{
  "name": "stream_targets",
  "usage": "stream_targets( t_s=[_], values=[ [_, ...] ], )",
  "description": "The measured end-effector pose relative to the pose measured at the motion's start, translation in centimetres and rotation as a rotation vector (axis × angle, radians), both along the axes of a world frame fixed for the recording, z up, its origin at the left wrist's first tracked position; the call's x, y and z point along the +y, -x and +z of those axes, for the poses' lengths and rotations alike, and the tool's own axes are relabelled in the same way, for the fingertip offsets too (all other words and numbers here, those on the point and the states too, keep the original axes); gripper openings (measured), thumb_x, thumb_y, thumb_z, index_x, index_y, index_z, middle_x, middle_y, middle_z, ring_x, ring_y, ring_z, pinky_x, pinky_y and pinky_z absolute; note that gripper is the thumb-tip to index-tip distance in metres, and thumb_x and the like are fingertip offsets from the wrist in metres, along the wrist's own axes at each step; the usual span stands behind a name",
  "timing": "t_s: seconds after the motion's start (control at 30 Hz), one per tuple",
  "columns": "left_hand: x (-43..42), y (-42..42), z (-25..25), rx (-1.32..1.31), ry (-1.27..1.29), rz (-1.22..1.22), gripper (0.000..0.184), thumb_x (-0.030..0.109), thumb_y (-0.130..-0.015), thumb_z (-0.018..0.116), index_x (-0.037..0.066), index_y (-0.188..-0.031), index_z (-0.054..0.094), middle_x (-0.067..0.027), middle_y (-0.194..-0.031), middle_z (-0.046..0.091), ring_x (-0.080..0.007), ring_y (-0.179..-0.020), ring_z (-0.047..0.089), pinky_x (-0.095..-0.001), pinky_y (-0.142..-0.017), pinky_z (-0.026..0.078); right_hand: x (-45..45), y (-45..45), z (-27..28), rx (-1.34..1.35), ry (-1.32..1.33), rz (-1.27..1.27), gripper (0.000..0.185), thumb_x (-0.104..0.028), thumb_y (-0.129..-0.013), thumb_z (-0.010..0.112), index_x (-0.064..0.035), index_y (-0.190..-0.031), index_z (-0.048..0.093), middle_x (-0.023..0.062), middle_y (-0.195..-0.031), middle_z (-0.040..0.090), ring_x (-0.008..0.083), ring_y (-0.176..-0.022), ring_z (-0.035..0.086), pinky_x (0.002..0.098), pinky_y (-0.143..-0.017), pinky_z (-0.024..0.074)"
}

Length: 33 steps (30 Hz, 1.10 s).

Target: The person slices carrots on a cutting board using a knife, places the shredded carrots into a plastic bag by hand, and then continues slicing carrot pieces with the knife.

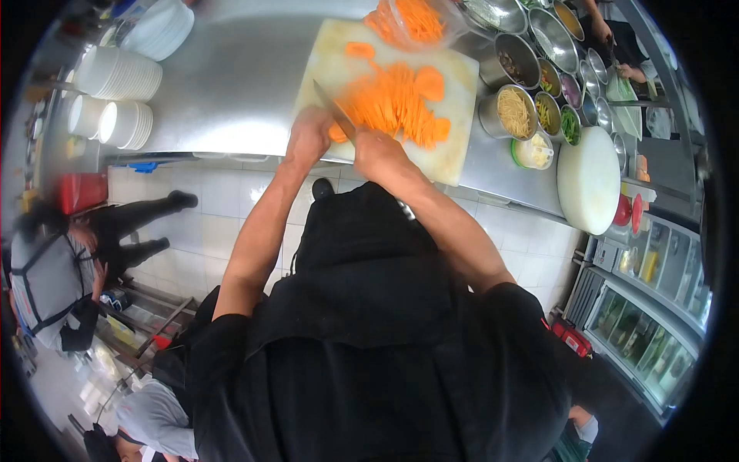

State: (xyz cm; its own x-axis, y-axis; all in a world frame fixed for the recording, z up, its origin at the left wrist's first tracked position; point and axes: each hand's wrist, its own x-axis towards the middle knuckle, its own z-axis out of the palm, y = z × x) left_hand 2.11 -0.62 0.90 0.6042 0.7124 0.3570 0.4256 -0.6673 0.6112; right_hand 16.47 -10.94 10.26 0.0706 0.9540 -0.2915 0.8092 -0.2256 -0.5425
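Carrot (394, 98) lies beside the knife (333, 107) clamped in the right hand (377, 155); a slip could cut the left hand (310, 133), grip unclear.

— What's the counter (231, 85) made of?
— Smooth metal with a soft shine. The knife (332, 105) has a metal blade, smooth too.
— And the cutting board (460, 92)?
— Matt, plastic-looking. The bag (443, 17) is thin, glossy clear plastic.
— The bowls (553, 40)?
— Shiny metal. The sleeve (523, 339) is matt cloth.
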Motion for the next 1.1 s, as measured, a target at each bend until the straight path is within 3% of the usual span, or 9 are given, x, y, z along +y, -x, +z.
stream_targets(
  t_s=[0.1, 0.3, 0.4, 0.47, 0.6, 0.73, 0.9, 1.0, 1.1],
  values=[
    [-0.2, -0.2, 0.4, -0.044, -0.024, 0.019, 0.004, -0.002, -0.082, 0.059, 0.001, -0.085, 0.060, -0.0164, -0.081, 0.054, -0.0372, -0.080, 0.055, -0.0436, -0.070, 0.046, -0.9, 0.6, 1.6, -0.010, 0.011, -0.075, 0.022, 0.000, -0.081, 0.049, 0.0098, -0.100, 0.053, 0.0323, -0.083, 0.064, 0.0458, -0.083, 0.065, 0.0529, -0.074, 0.0505],
    [0.2, 1.0, 0.0, -0.031, -0.003, -0.013, 0.007, 0.000, -0.083, 0.062, 0.001, -0.089, 0.062, -0.0157, -0.086, 0.058, -0.0360, -0.084, 0.058, -0.0412, -0.073, 0.048, -0.1, 0.4, -2.0, -0.024, 0.030, -0.072, 0.020, -0.002, -0.083, 0.048, 0.0082, -0.099, 0.054, 0.0314, -0.086, 0.065, 0.0452, -0.084, 0.066, 0.0515, -0.075, 0.0523],
    [0.0, 1.2, 1.5, -0.119, 0.178, -0.004, 0.010, 0.002, -0.083, 0.063, 0.002, -0.094, 0.064, -0.0143, -0.089, 0.058, -0.0341, -0.085, 0.058, -0.0396, -0.074, 0.049, -0.1, 0.2, -2.1, -0.022, 0.000, -0.064, 0.020, -0.003, -0.083, 0.048, 0.0075, -0.099, 0.054, 0.0307, -0.086, 0.065, 0.0452, -0.084, 0.066, 0.0517, -0.073, 0.0523],
    [-0.3, 1.4, 2.0, -0.056, 0.159, -0.120, 0.018, -0.005, -0.078, 0.060, -0.001, -0.095, 0.065, -0.0195, -0.091, 0.061, -0.0414, -0.090, 0.055, -0.0468, -0.080, 0.045, -0.3, 0.1, -2.0, -0.018, -0.038, -0.030, 0.019, -0.004, -0.084, 0.048, 0.0073, -0.099, 0.054, 0.0305, -0.086, 0.065, 0.0449, -0.084, 0.066, 0.0517, -0.072, 0.0523],
    [-0.6, 1.2, 1.3, -0.003, 0.194, -0.073, 0.015, -0.004, -0.078, 0.061, 0.000, -0.092, 0.065, -0.0194, -0.092, 0.061, -0.0411, -0.091, 0.055, -0.0471, -0.079, 0.044, -1.2, 0.5, 1.4, -0.014, -0.067, -0.023, 0.018, -0.004, -0.084, 0.048, 0.0069, -0.098, 0.054, 0.0296, -0.086, 0.065, 0.0440, -0.083, 0.066, 0.0514, -0.072, 0.0524],
    [-0.6, 0.9, 0.8, -0.074, 0.108, -0.056, 0.012, -0.004, -0.077, 0.062, 0.000, -0.088, 0.065, -0.0189, -0.090, 0.061, -0.0407, -0.087, 0.055, -0.0470, -0.076, 0.045, 0.1, 0.9, -0.8, -0.018, -0.027, -0.055, 0.018, -0.003, -0.084, 0.048, 0.0067, -0.098, 0.054, 0.0294, -0.086, 0.065, 0.0435, -0.083, 0.066, 0.0513, -0.072, 0.0524],
    [-1.1, 0.9, 1.2, -0.108, 0.079, -0.047, 0.010, -0.003, -0.078, 0.062, 0.000, -0.087, 0.065, -0.0184, -0.086, 0.061, -0.0402, -0.085, 0.056, -0.0462, -0.075, 0.045, -1.3, 0.6, 2.3, -0.064, 0.012, 0.019, 0.018, -0.002, -0.083, 0.049, 0.0070, -0.098, 0.054, 0.0290, -0.086, 0.066, 0.0428, -0.082, 0.067, 0.0502, -0.073, 0.0530],
    [-0.7, 0.8, 0.9, -0.133, 0.004, -0.057, 0.007, -0.002, -0.080, 0.063, 0.002, -0.086, 0.067, -0.0123, -0.081, 0.058, -0.0323, -0.081, 0.057, -0.0407, -0.072, 0.048, -0.3, 1.3, -0.6, -0.055, -0.005, -0.048, 0.018, -0.001, -0.083, 0.050, 0.0068, -0.097, 0.055, 0.0281, -0.085, 0.066, 0.0425, -0.080, 0.067, 0.0497, -0.073, 0.0532],
    [-1.2, 1.4, 0.1, -0.120, 0.068, -0.040, 0.009, -0.004, -0.078, 0.060, 0.000, -0.084, 0.065, -0.0183, -0.083, 0.060, -0.0394, -0.083, 0.056, -0.0462, -0.074, 0.045, -0.3, 0.5, 0.3, -0.060, 0.007, 0.026, 0.017, -0.002, -0.083, 0.050, 0.0064, -0.097, 0.055, 0.0278, -0.083, 0.066, 0.0426, -0.080, 0.067, 0.0506, -0.072, 0.0530]
  ],
)
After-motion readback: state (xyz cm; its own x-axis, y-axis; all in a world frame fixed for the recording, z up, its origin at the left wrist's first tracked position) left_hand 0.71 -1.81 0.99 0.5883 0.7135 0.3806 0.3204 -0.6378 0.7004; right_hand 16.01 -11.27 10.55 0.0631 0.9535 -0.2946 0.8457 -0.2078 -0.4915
